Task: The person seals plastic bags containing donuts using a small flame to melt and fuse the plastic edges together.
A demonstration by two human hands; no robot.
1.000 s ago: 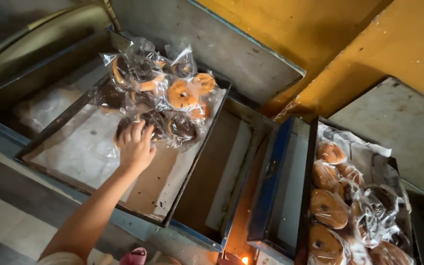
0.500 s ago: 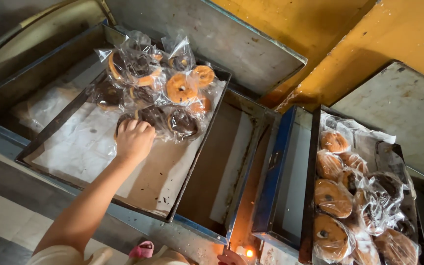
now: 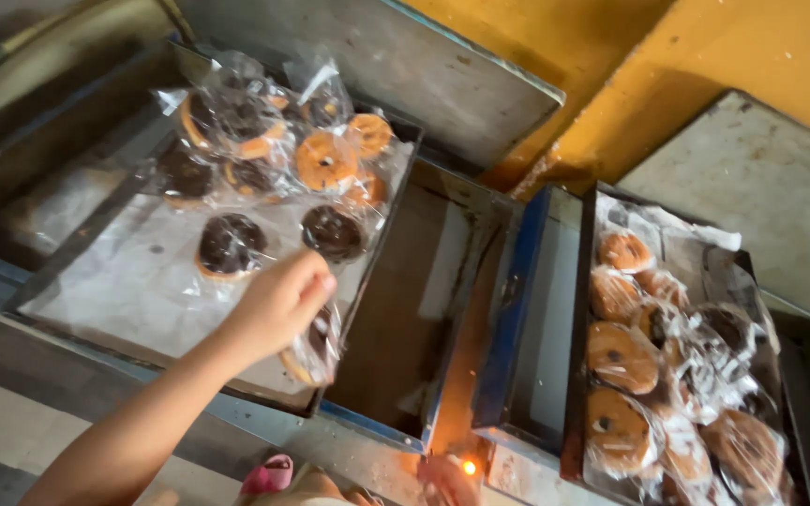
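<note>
Below us, our left hand point(image 3: 278, 302) is closed in a pinch on a wrapped doughnut point(image 3: 309, 349), which hangs in its clear bag at the near right corner of the paper-lined tray point(image 3: 124, 290). The fingers grip only the plastic, it seems, so we judge the bag could slip or tear and drop onto the tray edge or into the open metal box point(image 3: 405, 309) just beside it. Our right hand is not in view, so nothing supports the doughnut from below.

Farther up the same tray lie more bagged doughnuts, two with dark chocolate icing point(image 3: 230, 245) near our hand and a loose pile of orange and dark ones point(image 3: 283, 131) at the far end. If we swing the bag low across them, we could drag or smear them.

To the right, well apart, a second tray point(image 3: 705, 272) holds many wrapped doughnuts. A small flame point(image 3: 468, 466) glows at the bottom edge, near the box; plastic carried close to it might melt.
</note>
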